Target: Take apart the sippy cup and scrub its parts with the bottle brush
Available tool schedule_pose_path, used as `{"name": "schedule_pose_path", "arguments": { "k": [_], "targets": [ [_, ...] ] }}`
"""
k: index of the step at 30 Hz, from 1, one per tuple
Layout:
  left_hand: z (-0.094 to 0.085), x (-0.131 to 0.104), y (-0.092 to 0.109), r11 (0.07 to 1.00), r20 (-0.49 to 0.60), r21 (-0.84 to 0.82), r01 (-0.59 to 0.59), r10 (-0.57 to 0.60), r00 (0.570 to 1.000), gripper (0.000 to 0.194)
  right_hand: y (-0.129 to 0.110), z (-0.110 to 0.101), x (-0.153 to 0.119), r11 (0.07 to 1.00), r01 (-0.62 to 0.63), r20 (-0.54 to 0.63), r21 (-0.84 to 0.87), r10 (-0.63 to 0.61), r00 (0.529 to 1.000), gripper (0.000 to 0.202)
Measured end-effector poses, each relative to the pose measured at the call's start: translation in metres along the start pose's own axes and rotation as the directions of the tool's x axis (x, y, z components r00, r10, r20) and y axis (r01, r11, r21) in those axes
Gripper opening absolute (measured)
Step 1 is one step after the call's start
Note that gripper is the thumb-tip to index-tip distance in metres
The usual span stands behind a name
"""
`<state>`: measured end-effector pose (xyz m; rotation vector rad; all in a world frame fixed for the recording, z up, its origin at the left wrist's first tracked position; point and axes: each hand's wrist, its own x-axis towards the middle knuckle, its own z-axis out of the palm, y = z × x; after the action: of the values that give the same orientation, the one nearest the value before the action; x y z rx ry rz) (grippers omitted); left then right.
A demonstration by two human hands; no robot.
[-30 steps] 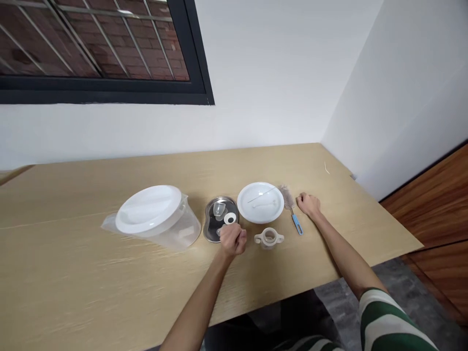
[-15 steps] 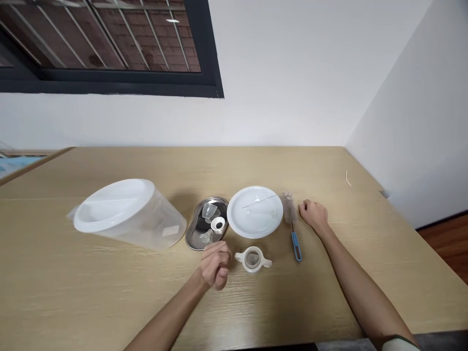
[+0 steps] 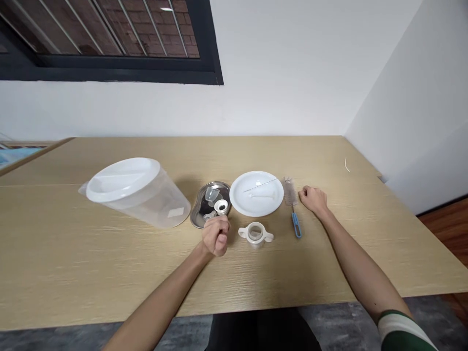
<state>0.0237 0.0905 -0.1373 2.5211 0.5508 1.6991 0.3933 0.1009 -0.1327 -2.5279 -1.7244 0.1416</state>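
Note:
My left hand (image 3: 216, 235) is curled into a loose fist at the near edge of a kidney-shaped steel tray (image 3: 196, 214), with nothing seen in it. In that tray lie a small clear plastic cup (image 3: 211, 194), a white ring-shaped part (image 3: 221, 207) and other clear pieces, partly hidden by the hand. Right of this fist stands a two-handled white cup (image 3: 255, 234). My right hand (image 3: 313, 199) rests on the table as a closed fist, beside a bottle brush (image 3: 290, 194) with a blue handle.
A white plate (image 3: 241, 207) holds a thin rod and a small pale stick. At left stands a large translucent pitcher (image 3: 157, 204) with a white lid. A bent white strip (image 3: 346, 165) lies at the right on the wooden table (image 3: 109, 273). Behind are a wall and barred window.
The view has tilted down, so the table's front edge and my legs now show. Both hands stay closed in about the same places among the things.

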Motion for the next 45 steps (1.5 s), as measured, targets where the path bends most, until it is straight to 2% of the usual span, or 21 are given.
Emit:
{"name": "schedule_pose_path", "arguments": {
  "k": [2,6,18,24,32,39,45],
  "targets": [
    [0.0,0.002,-0.002,0.997,-0.009,-0.071,-0.031,0.03,1.0,0.033,-0.002,0.002,0.001,1.0,0.013,-0.006,-0.003,-0.013,1.0,0.039],
    [-0.001,0.008,0.002,0.987,0.065,-0.149,-0.055,0.066,0.996,0.025,-0.008,0.005,0.002,0.998,0.051,-0.014,-0.022,-0.052,0.999,0.038],
    [-0.005,0.018,0.009,0.996,0.275,-0.093,0.015,0.011,0.961,0.008,-0.013,0.006,0.0,0.996,0.042,-0.054,-0.074,-0.046,0.997,0.039],
    [-0.007,0.021,0.011,0.999,0.255,-0.042,0.009,0.002,0.967,0.009,-0.014,0.004,-0.001,0.995,0.051,-0.047,-0.083,-0.055,0.997,0.037],
    [-0.008,0.024,0.011,1.0,0.35,-0.026,-0.004,0.013,0.937,0.017,-0.015,0.003,-0.002,0.996,0.052,-0.046,-0.078,-0.055,0.997,0.037],
    [-0.007,0.025,0.011,0.999,0.366,-0.029,-0.036,0.044,0.93,0.028,-0.015,0.004,-0.002,0.996,0.054,-0.049,-0.07,-0.057,0.997,0.036],
    [-0.007,0.024,0.01,0.999,0.36,-0.021,-0.046,0.05,0.932,0.029,-0.015,0.004,-0.002,0.996,0.058,-0.049,-0.061,-0.061,0.997,0.036]
  ]
}}
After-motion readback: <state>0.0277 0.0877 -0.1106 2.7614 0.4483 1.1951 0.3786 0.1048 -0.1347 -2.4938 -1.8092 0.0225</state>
